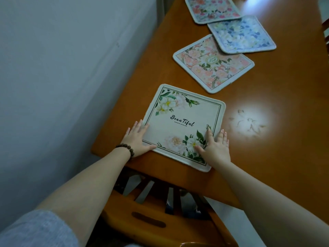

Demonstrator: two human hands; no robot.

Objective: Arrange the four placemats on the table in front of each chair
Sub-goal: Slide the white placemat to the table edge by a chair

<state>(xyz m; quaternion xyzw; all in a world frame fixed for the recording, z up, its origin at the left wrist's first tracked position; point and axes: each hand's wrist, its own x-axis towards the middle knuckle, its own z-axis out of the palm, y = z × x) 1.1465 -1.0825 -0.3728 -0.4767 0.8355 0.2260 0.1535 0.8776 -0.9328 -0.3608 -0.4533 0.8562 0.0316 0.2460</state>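
Note:
A cream placemat (185, 120) with white flowers and the word "Beautiful" lies at the near corner of the wooden table (267, 139), above a wooden chair (151, 221). My left hand (137, 139) lies flat on its left edge, fingers spread, a bead bracelet on the wrist. My right hand (215, 145) presses flat on its lower right corner. Further along lie a peach floral placemat (210, 68), a blue floral placemat (242, 34) overlapping its far corner, and a pink floral placemat (211, 8) at the top.
A grey wall (71, 68) runs along the table's left side. The chair's slatted back sits tucked under the near table edge. A bright light reflection (249, 122) shines on the tabletop right of the cream mat.

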